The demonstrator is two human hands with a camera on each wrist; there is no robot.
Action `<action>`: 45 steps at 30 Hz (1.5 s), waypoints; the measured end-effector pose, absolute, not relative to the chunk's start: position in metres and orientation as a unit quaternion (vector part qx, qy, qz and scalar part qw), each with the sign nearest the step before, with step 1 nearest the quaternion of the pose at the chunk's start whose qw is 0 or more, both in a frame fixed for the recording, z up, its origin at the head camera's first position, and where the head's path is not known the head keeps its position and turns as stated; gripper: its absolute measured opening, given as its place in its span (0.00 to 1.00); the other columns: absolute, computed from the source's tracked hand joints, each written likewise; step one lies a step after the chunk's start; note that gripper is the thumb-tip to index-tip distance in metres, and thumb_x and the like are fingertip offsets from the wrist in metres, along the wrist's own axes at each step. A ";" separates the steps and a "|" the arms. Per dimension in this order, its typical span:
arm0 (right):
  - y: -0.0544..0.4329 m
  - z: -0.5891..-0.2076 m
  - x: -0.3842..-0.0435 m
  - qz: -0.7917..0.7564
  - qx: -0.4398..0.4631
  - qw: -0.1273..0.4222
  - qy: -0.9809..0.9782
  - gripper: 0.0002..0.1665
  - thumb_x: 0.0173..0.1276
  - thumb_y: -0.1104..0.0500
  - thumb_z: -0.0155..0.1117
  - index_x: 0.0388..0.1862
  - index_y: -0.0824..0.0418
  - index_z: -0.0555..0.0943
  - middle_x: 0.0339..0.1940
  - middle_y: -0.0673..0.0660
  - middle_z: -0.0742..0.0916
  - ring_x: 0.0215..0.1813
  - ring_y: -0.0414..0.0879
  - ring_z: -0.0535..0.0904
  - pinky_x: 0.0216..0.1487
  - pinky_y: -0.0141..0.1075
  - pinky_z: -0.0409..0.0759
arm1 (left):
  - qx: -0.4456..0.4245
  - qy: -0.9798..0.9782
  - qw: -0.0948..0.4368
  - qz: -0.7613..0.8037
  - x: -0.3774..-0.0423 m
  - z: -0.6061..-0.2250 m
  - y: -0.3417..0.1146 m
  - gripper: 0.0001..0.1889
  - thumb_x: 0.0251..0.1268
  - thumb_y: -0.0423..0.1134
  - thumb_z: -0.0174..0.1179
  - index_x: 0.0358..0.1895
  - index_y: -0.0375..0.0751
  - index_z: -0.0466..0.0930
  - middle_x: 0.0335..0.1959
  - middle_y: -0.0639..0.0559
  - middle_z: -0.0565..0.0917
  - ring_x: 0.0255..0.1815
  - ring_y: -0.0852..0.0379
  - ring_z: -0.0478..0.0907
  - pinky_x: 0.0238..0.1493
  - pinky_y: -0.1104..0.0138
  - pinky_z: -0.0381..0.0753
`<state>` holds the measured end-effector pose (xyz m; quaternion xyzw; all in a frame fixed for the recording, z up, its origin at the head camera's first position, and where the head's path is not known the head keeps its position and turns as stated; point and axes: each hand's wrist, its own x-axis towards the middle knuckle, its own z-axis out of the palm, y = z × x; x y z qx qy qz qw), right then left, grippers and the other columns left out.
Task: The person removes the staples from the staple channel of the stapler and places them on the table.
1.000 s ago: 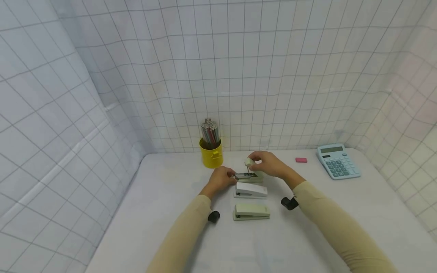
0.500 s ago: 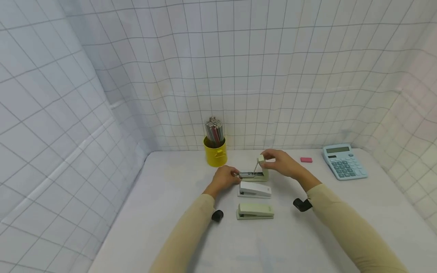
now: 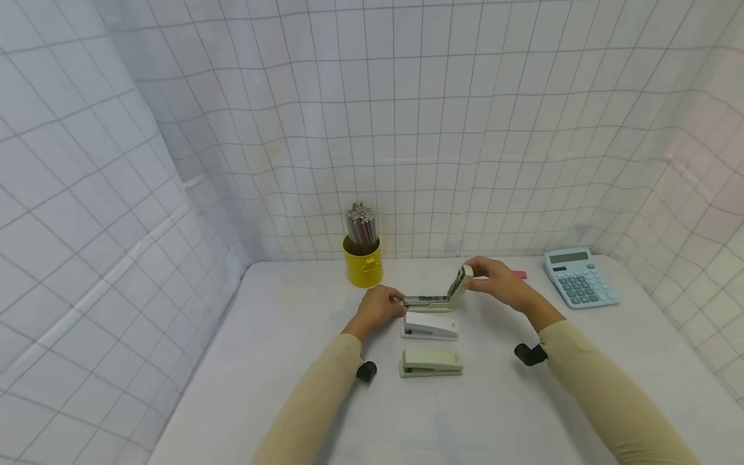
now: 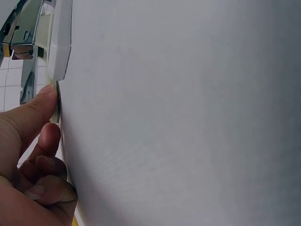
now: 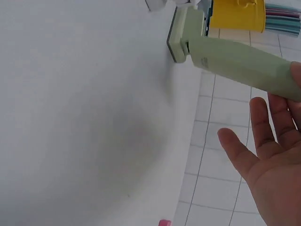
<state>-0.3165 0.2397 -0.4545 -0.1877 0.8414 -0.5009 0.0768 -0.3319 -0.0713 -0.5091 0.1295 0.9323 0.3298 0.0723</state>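
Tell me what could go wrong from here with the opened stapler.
If the right hand lost hold of the raised top, it might swing down toward the left hand at the front of the open stapler. Pulling further could strain the hinge. The white stapler lies close alongside and could get bumped.

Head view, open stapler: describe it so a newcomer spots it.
On the white table, look right of the yellow cup. Beyond the white stapler sits the open stapler, pale green. Unlike the white one and nearer green stapler, its top is swung up.
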 end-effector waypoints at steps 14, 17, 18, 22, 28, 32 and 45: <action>0.285 -0.483 -0.314 -0.450 -0.127 0.109 0.877 0.20 0.66 0.63 0.69 0.56 0.64 0.79 0.47 0.60 0.85 0.44 0.48 0.79 0.45 0.39 0.81 | 0.128 0.932 0.064 0.332 -0.331 -0.511 -0.072 0.14 0.60 0.40 0.73 0.48 0.44 0.90 0.35 0.52 0.84 0.36 0.55 0.75 0.43 0.61 0.76; 0.288 -0.487 -0.314 -0.423 -0.134 0.107 0.890 0.18 0.64 0.65 0.70 0.52 0.66 0.81 0.44 0.60 0.86 0.40 0.48 0.79 0.40 0.37 0.81 | 0.137 0.932 0.066 0.330 -0.331 -0.511 -0.072 0.15 0.60 0.41 0.72 0.49 0.44 0.90 0.36 0.51 0.84 0.37 0.56 0.76 0.44 0.61 0.77; 0.288 -0.488 -0.315 -0.416 -0.136 0.104 0.893 0.17 0.63 0.66 0.71 0.51 0.66 0.82 0.43 0.59 0.86 0.38 0.48 0.78 0.38 0.37 0.80 | 0.139 0.932 0.066 0.329 -0.330 -0.511 -0.073 0.15 0.60 0.42 0.72 0.50 0.44 0.90 0.36 0.51 0.85 0.37 0.56 0.76 0.45 0.61 0.77; 0.285 -0.486 -0.317 -0.396 -0.158 0.094 0.900 0.16 0.62 0.66 0.71 0.50 0.66 0.82 0.40 0.58 0.85 0.35 0.47 0.78 0.34 0.37 0.79 | 0.129 0.935 0.059 0.326 -0.328 -0.509 -0.074 0.15 0.60 0.41 0.72 0.50 0.44 0.90 0.36 0.51 0.86 0.37 0.56 0.77 0.45 0.61 0.77; 0.282 -0.472 -0.313 -0.358 -0.178 0.106 0.910 0.29 0.63 0.64 0.72 0.63 0.68 0.77 0.55 0.68 0.84 0.49 0.57 0.83 0.45 0.45 0.83 | 0.123 0.933 0.061 0.333 -0.326 -0.507 -0.074 0.16 0.61 0.41 0.72 0.52 0.44 0.88 0.35 0.51 0.85 0.36 0.56 0.77 0.43 0.61 0.76; 0.280 -0.447 -0.305 -0.327 -0.176 0.080 0.925 0.37 0.65 0.64 0.71 0.72 0.67 0.71 0.67 0.72 0.77 0.64 0.68 0.76 0.58 0.57 0.78 | 0.126 0.930 0.065 0.338 -0.326 -0.506 -0.072 0.19 0.61 0.42 0.72 0.56 0.44 0.87 0.36 0.51 0.85 0.37 0.56 0.77 0.45 0.61 0.77; 0.220 -0.422 -0.316 -0.521 -0.079 0.112 0.842 0.28 0.75 0.55 0.63 0.69 0.66 0.73 0.61 0.67 0.82 0.57 0.59 0.81 0.57 0.52 0.80 | 0.109 0.919 0.076 0.372 -0.326 -0.505 -0.073 0.16 0.60 0.39 0.71 0.52 0.42 0.88 0.37 0.50 0.86 0.38 0.55 0.79 0.45 0.61 0.79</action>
